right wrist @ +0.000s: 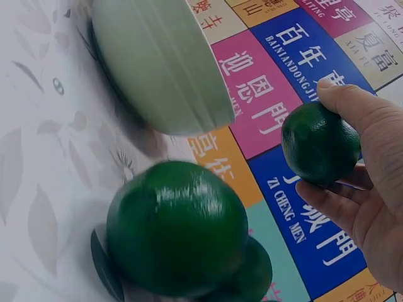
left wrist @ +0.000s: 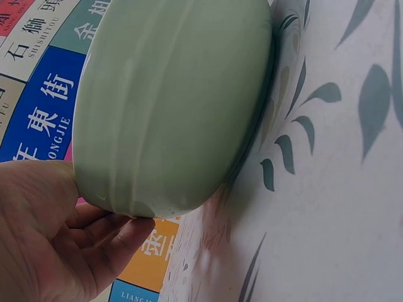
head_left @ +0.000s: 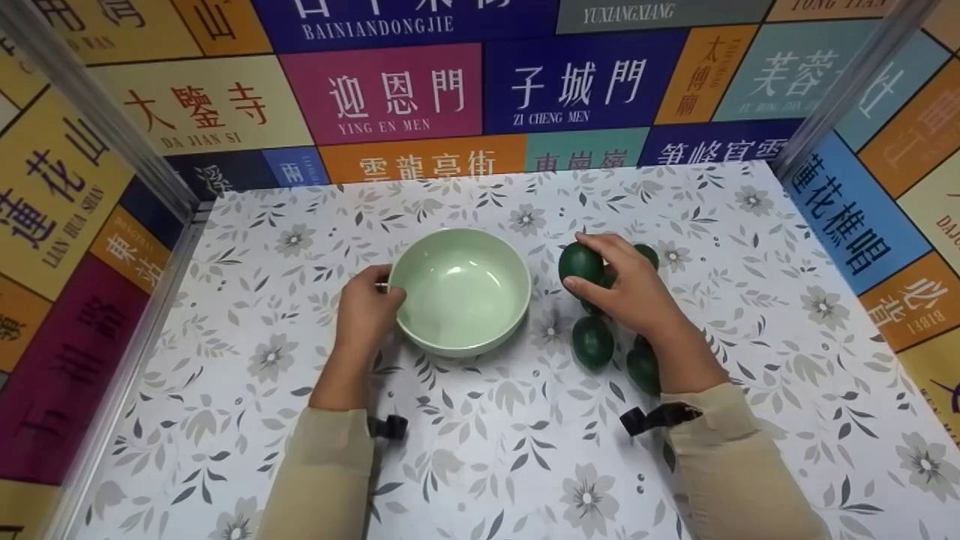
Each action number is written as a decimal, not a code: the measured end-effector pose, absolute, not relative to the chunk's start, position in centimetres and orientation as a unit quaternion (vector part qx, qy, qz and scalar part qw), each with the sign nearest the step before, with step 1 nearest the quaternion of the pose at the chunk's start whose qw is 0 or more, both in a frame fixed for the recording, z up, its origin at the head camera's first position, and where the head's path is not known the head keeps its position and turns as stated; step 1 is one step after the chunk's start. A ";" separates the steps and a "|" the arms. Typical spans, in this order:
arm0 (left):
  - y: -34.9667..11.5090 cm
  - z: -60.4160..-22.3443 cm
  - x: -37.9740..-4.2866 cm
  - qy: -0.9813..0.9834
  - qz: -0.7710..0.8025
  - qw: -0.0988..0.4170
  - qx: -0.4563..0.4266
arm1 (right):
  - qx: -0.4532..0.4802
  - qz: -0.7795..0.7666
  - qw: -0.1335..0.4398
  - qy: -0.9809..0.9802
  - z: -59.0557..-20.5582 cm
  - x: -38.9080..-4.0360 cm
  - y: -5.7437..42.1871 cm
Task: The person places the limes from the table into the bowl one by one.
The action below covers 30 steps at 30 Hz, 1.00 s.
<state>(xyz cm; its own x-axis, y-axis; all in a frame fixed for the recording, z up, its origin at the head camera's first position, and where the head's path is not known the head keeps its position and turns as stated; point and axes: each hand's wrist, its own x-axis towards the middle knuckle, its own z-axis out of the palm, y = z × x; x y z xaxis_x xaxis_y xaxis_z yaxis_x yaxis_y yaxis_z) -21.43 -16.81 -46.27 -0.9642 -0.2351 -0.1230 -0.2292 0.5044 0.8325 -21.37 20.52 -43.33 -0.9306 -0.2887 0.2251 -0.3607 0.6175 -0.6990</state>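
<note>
A pale green bowl (head_left: 461,292) stands upright on the table, its inside bare. My left hand (head_left: 369,309) pinches its left rim, the thumb over the edge and the fingers against the outer wall, as the left wrist view of the bowl (left wrist: 170,107) shows. To the right of the bowl, my right hand (head_left: 628,289) holds a dark green lime (head_left: 580,262) between thumb and fingers. In the right wrist view this held lime (right wrist: 320,143) is raised off the table. More limes lie below and around that hand, one lime (head_left: 592,342) in plain sight, others partly hidden by the hand.
The table (head_left: 495,465) wears a white cloth printed with grey flowers and leaves. Panels with coloured lettering (head_left: 382,94) stand along the back and both sides, with metal posts (head_left: 855,82) at the corners. Each wrist carries a small black camera mount (head_left: 388,427).
</note>
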 end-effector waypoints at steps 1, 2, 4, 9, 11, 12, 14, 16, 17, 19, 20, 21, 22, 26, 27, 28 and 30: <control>-16.8 -46.3 -21.4 -0.868 -0.479 0.005 0.132 | 0.181 0.400 0.045 -0.897 -43.3 -21.4 20.4; -16.8 -46.3 -21.5 -0.869 -0.478 0.007 0.130 | 0.181 0.401 0.045 -0.897 -43.3 -21.5 20.2; -16.8 -46.4 -21.5 -0.868 -0.480 0.007 0.129 | 0.181 0.403 0.043 -0.896 -43.3 -21.5 20.0; -16.8 -46.4 -21.6 -0.866 -0.483 0.006 0.128 | 0.178 0.406 0.036 -0.896 -43.2 -21.6 19.2; -16.8 -46.5 -21.6 -0.866 -0.483 0.008 0.127 | 0.180 0.408 0.037 -0.894 -43.1 -21.6 18.9; -16.8 -46.5 -21.6 -0.867 -0.483 0.009 0.126 | 0.181 0.409 0.038 -0.893 -43.1 -21.6 18.7; -16.8 -46.5 -21.6 -0.867 -0.483 0.011 0.125 | 0.185 0.414 0.041 -0.890 -43.1 -21.6 18.3; -16.8 -46.5 -21.6 -0.866 -0.484 0.012 0.124 | 0.191 0.419 0.040 -0.887 -43.0 -21.6 17.9; -16.8 -46.5 -21.6 -0.866 -0.485 0.013 0.123 | 0.193 0.422 0.038 -0.885 -43.0 -21.6 17.7; -16.9 -46.6 -21.6 -0.864 -0.488 0.014 0.123 | 0.197 0.426 0.034 -0.883 -43.1 -21.5 17.4; -16.9 -46.6 -21.5 -0.864 -0.488 0.015 0.123 | 0.199 0.427 0.032 -0.882 -43.1 -21.5 17.3; -16.9 -46.6 -21.5 -0.864 -0.488 0.015 0.122 | 0.200 0.426 0.029 -0.882 -43.1 -21.5 17.2; -16.9 -46.7 -21.5 -0.865 -0.487 0.015 0.123 | 0.200 0.425 0.027 -0.883 -43.2 -21.5 17.2; -17.0 -46.6 -21.4 -0.867 -0.484 0.016 0.120 | 0.195 0.427 0.019 -0.883 -43.4 -21.5 17.0; -17.0 -46.6 -21.4 -0.867 -0.484 0.016 0.119 | 0.195 0.429 0.017 -0.882 -43.4 -21.4 16.9; -17.0 -46.6 -21.4 -0.867 -0.484 0.017 0.118 | 0.194 0.431 0.016 -0.881 -43.5 -21.4 16.9; -17.0 -46.5 -21.3 -0.866 -0.486 0.018 0.118 | 0.197 0.432 0.015 -0.880 -43.6 -21.4 16.7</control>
<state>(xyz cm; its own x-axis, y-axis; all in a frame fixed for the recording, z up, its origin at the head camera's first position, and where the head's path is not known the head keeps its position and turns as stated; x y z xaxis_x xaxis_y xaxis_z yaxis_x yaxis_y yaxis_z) -21.34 -17.02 -46.50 -0.9717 -0.2207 -0.0839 -0.1865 0.4999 0.8458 -21.43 16.71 -43.57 -0.9220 -0.3333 0.1970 -0.3598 0.5492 -0.7543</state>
